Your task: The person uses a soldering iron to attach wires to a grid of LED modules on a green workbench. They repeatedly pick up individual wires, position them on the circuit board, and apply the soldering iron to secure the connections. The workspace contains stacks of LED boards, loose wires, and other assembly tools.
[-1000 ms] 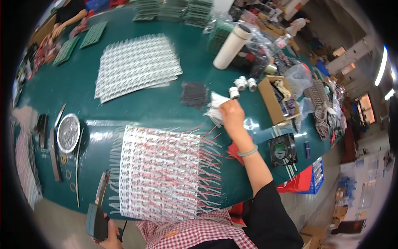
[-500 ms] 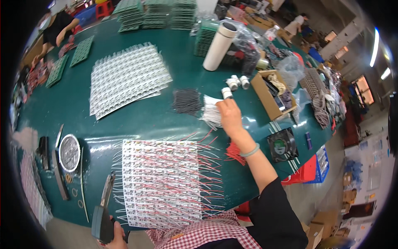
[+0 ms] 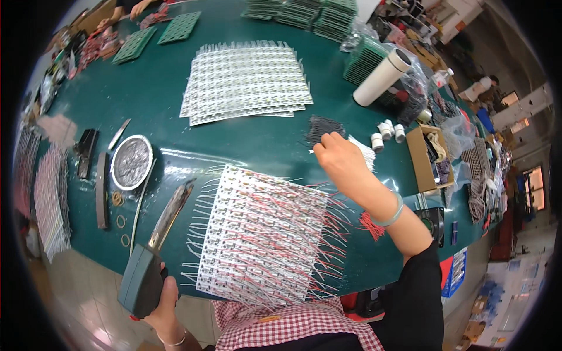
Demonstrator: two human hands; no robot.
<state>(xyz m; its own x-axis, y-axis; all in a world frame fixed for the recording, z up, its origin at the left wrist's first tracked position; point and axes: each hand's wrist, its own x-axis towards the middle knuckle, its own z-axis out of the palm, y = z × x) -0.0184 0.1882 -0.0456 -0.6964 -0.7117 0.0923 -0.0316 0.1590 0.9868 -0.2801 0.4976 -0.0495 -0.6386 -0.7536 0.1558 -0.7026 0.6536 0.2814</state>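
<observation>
My right hand [image 3: 339, 161] reaches over the green table [image 3: 152, 88] and pinches thin wires at a small pile of white wires [image 3: 362, 151], beside a pile of black wires [image 3: 325, 127]. My left hand [image 3: 167, 298] grips the grey handle of a soldering iron [image 3: 158, 245] whose long tip points up the table near the front edge. Between both hands lies a panel of white circuit strips [image 3: 263, 234] with red and white wires sticking out of its sides. Loose red wires [image 3: 370, 225] lie under my right forearm.
A second stack of white strip panels [image 3: 246, 82] lies farther back. A round metal dish [image 3: 131, 162], flat tools and rubber bands sit at the left. A white roll [image 3: 381, 77], small white spools [image 3: 386, 130], a cardboard box [image 3: 426, 158] and green boards crowd the right and back.
The view has shifted so the wired panel sits more central. My right hand stays at the wire piles; my left hand has lifted the soldering iron's handle into clearer view.
</observation>
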